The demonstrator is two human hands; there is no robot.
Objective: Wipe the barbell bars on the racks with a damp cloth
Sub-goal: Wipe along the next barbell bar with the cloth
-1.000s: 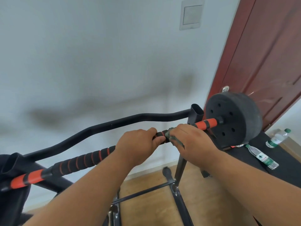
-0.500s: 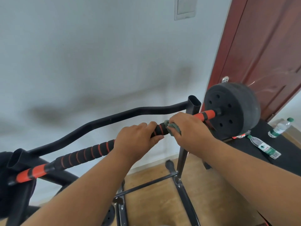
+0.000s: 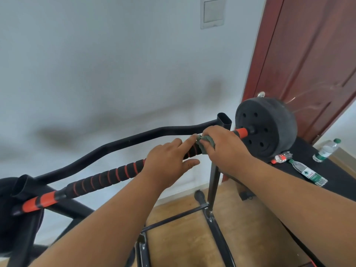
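Black-and-red foam covers the barbell bar [image 3: 107, 179], which lies across the rack [image 3: 213, 182]. Left hand [image 3: 167, 162] rests over the bar, fingers straightened. Right hand [image 3: 224, 146] grips the green cloth [image 3: 207, 140] around the bar beside the weight plate [image 3: 266, 128].

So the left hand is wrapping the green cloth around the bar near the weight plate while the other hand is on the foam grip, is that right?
Not quite: the right hand wraps the green cloth around the bar near the weight plate; the left hand is on the foam grip. The head view shows it.
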